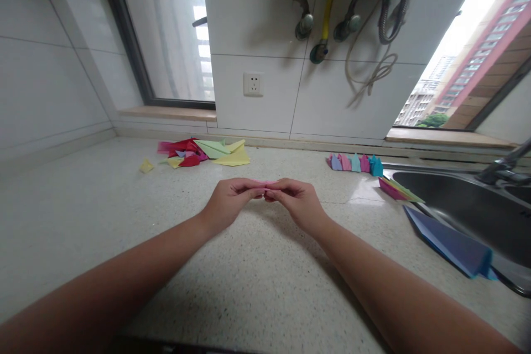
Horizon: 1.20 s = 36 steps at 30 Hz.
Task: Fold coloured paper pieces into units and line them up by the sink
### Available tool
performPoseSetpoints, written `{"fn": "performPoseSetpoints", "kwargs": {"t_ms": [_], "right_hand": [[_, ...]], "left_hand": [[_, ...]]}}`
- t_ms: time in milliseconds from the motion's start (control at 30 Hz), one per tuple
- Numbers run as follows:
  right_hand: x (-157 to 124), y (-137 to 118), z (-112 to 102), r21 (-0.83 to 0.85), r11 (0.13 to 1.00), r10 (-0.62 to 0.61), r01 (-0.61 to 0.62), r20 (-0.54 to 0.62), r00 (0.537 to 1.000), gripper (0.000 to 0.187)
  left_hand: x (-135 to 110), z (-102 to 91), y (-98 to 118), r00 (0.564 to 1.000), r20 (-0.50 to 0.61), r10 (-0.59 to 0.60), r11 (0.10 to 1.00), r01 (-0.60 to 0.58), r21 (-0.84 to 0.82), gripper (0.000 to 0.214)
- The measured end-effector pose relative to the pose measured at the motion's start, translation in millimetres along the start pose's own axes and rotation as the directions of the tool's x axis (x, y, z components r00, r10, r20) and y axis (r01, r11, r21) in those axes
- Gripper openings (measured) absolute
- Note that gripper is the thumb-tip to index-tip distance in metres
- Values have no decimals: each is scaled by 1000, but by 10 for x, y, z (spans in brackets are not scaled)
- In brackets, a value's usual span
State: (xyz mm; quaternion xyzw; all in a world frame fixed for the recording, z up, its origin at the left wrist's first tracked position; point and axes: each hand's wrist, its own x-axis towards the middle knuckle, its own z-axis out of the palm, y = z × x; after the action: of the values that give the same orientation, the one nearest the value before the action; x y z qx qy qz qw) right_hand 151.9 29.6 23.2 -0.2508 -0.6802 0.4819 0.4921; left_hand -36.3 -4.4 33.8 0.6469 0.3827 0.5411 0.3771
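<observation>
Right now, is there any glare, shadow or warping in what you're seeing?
In the head view, sky is washed out through the right window, and a bright glare patch lies on the counter left of the sink; in the head view, soft shadow falls below the right hand; in the head view, the left window frame leans steeply, probably lens stretch.

The head camera looks from above the near edge of the counter (pixel 199 298), facing forward and down; left hand (pixel 228 200) and right hand (pixel 302 203) centred close, tiled wall (pixel 240 22) far.
</observation>
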Motion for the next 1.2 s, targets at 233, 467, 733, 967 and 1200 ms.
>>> {"fn": "performPoseSetpoints", "kwargs": {"t_ms": [233, 467, 733, 967, 1200], "right_hand": [[4, -23, -13, -70, 994, -80, 78, -18, 997, 16], [6, -46, 11, -98, 987, -129, 126, -25, 991, 14], [26, -29, -40, -173, 975, -145, 140, -18, 989, 14], [20, 33, -85, -133, 983, -127, 130, 32, 991, 16], [30, 98, -35, 51, 998, 29, -27, -34, 999, 34]], "left_hand": [[-1, 52, 10, 999, -27, 21, 999, -22, -33, 18], [-8, 92, 37, 998, -59, -17, 998, 13, -64, 17], [-2, 122, 39, 997, -77, -28, 993, 19, -117, 14], [43, 107, -80, 980, -144, -138, 961, 97, -259, 23], [54, 106, -119, 973, -196, -124, 960, 67, -273, 43]]}}
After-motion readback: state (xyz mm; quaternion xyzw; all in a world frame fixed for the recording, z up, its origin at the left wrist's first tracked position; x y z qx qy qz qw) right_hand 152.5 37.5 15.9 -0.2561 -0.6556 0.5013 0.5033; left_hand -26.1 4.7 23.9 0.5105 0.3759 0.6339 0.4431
